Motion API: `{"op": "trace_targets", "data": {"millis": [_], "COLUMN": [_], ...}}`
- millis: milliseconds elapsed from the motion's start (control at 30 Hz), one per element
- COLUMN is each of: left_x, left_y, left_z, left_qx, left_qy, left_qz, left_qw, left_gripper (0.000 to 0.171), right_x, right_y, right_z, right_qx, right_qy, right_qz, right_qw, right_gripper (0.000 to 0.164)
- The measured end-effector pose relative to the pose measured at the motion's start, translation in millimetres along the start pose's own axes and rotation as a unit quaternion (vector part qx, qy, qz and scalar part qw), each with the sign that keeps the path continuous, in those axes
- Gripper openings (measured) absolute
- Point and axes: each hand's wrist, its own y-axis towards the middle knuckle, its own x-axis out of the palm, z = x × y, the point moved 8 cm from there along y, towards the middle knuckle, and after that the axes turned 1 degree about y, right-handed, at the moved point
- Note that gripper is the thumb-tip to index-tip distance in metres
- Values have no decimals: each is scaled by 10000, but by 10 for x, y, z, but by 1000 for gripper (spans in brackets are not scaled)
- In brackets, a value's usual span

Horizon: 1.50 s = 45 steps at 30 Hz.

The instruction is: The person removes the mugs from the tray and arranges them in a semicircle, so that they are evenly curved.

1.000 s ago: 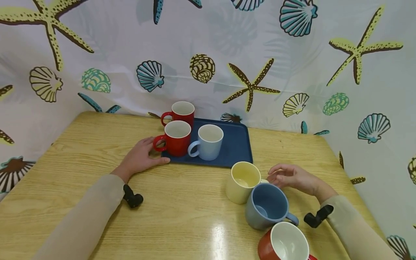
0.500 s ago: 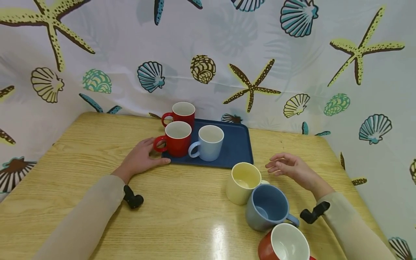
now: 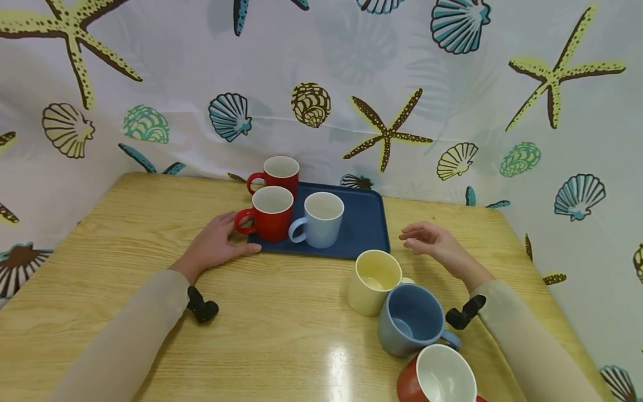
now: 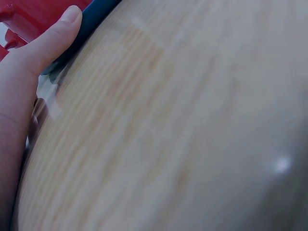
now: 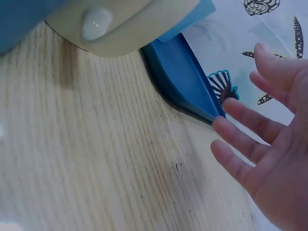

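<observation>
My left hand (image 3: pixel 213 243) rests at the front left corner of a blue tray (image 3: pixel 364 223), its straight thumb (image 4: pixel 57 36) along the front rim. Its fingertips are partly hidden by the handle of the front red mug (image 3: pixel 273 220). Another red mug (image 3: pixel 285 181) and a light blue mug (image 3: pixel 326 223) stand upright on the tray. My right hand (image 3: pixel 434 243) hovers right of the tray with fingers apart, holding nothing. Nearest to it is a pale yellow mug (image 3: pixel 363 293), upright on the table, its handle pointing right.
A darker blue mug (image 3: pixel 397 332) stands against the yellow one, nearer to me. In front of it is a red mug with a white inside (image 3: pixel 444 374), cut by the lower edge. Behind the wooden table (image 3: pixel 261 324) hangs a shell-patterned cloth (image 3: pixel 281 67).
My right hand has left the yellow mug's handle area and moved up and left, toward the tray's right side. The left hand and the mugs stay as they were.
</observation>
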Motion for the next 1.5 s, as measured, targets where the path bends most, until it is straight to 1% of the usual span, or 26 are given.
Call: {"op": "trace_targets", "data": {"millis": [100, 200, 333, 500, 667, 767, 867, 1033, 1167, 1233, 1433, 1500], "left_x": [-2, -2, -4, -10, -26, -20, -11, 4, 17, 20, 28, 29], "left_y": [-3, -2, -2, -8, -1, 8, 15, 1, -23, -30, -16, 1], "left_z": [0, -3, -4, -21, -12, -15, -22, -31, -46, -54, -57, -58], "left_qx": [14, 8, 5, -28, -33, -19, -17, -44, -94, -115, -70, -62], "left_qy": [23, 62, 30, 24, 30, 40, 53, 41, 34, 38, 86, 127], "left_qz": [-12, -1, -1, -20, -4, -46, -81, -102, -118, -117, -111, -114], "left_qw": [10000, 10000, 10000, 10000, 10000, 10000, 10000, 9999, 9999, 9999, 9999, 9998], "left_gripper": [99, 98, 98, 99, 100, 102, 104, 104, 104, 104, 103, 103], "right_x": [10, 44, 137, 256, 341, 371, 375, 377, 386, 392, 410, 408], "right_y": [81, 154, 225, 258, 251, 247, 248, 255, 249, 248, 226, 218], "right_z": [31, 62, 78, 61, 26, 41, 93, 157, 187, 185, 158, 171], "right_qx": [143, 183, 16, -340, -799, -962, -934, -865, -713, -694, -857, -829], "right_qy": [-285, -670, -1282, -1693, -1940, -2091, -2209, -2127, -2124, -2160, -2407, -2376], "right_qz": [80, 102, -18, -219, -452, -455, -366, -168, -22, 38, 83, 84], "right_qw": [9995, 9975, 9917, 9847, 9767, 9721, 9701, 9731, 9746, 9739, 9668, 9678], "right_gripper": [44, 44, 46, 50, 46, 43, 43, 41, 39, 38, 36, 35]}}
